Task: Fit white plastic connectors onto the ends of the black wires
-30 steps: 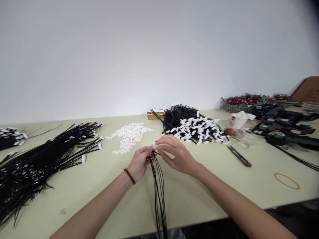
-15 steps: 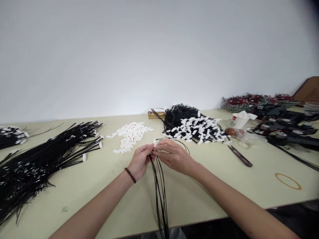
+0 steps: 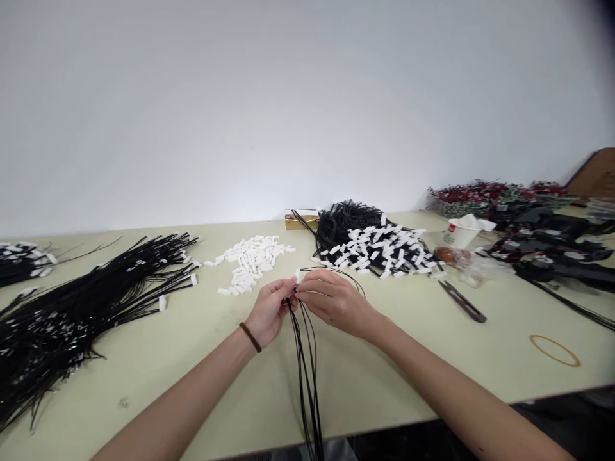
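Over the middle of the table my left hand (image 3: 270,312) pinches a small white connector housing (image 3: 298,275) between thumb and fingers. Close against it, my right hand (image 3: 339,299) has its fingertips closed on a thin black wire (image 3: 355,283) by the connector. Several black wires (image 3: 307,378) hang from between the hands down past the table's front edge. The wire ends at the connector are hidden by the fingers. Just beyond my left hand lies a loose pile of white connector housings (image 3: 254,259).
A large bundle of black wires (image 3: 91,307) covers the left side. Behind my right hand lies a heap of wires with white connectors (image 3: 379,250). Farther right are thread snips (image 3: 462,301), a paper cup (image 3: 462,232), a rubber band (image 3: 555,350) and black cable assemblies (image 3: 552,250).
Both hands stay almost in place at the connector, with only a slight shift of the fingers. The hanging wires have swayed a little to the left.
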The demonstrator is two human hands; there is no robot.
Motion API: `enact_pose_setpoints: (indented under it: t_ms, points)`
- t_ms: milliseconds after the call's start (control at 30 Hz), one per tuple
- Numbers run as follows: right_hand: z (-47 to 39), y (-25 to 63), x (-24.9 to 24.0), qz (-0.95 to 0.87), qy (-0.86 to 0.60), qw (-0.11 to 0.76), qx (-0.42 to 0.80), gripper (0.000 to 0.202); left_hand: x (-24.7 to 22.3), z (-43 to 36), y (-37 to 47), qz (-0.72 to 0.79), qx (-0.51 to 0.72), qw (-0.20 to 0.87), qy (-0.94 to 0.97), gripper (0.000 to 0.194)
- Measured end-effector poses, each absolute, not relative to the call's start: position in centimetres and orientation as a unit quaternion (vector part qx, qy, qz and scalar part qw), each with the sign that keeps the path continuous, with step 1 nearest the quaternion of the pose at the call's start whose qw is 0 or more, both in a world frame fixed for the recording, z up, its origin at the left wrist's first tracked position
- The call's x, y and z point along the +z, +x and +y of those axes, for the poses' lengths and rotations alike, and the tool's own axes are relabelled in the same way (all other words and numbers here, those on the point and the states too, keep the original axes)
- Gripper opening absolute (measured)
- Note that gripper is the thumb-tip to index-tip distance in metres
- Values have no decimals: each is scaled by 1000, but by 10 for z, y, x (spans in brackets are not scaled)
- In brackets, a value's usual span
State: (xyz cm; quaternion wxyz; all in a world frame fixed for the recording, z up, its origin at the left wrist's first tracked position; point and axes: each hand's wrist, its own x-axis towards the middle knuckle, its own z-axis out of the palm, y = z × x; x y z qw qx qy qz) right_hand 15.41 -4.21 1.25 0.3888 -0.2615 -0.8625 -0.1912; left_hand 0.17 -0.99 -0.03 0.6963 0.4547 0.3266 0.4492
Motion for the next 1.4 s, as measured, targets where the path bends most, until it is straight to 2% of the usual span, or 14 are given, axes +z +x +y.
enact_pose_setpoints:
  t_ms: [267, 567, 700, 800, 900, 1000, 1067, 1167, 1233, 1300, 1400]
  points:
    - [-41, 157, 15, -864, -289, 400, -100, 16, 0, -10, 1, 323, 454, 691, 460, 24]
    - [-39, 156, 8, -865, -273, 385, -170, 17, 0, -10, 2, 334, 454, 688, 457, 23]
    - [-40, 154, 7, -861, -276, 401, -146, 17, 0, -10, 2, 328, 454, 692, 455, 24]
    - [-46, 149, 12, -846, -288, 447, -49, 17, 2, -11, 2, 323, 451, 693, 460, 24]
    - [-53, 145, 20, -789, -327, 508, 116, 16, 5, -13, 2, 324, 449, 686, 471, 26]
    - [-54, 147, 30, -672, -332, 604, 269, 18, 5, -13, 2, 339, 454, 678, 469, 27]
    - [-50, 156, 35, -573, -326, 682, 316, 19, 4, -13, 2, 348, 460, 671, 466, 28]
    - [-40, 177, 41, -460, -346, 766, 288, 18, 3, -12, 2, 360, 470, 654, 472, 29]
    - [-36, 190, 44, -432, -378, 788, 223, 18, 3, -12, 2, 366, 476, 642, 477, 30]
    - [-37, 196, 45, -457, -420, 776, 115, 20, 3, -12, 2, 372, 479, 633, 482, 30]
    - [-42, 192, 45, -567, -447, 690, -60, 15, 4, -12, 2, 380, 487, 619, 485, 29]
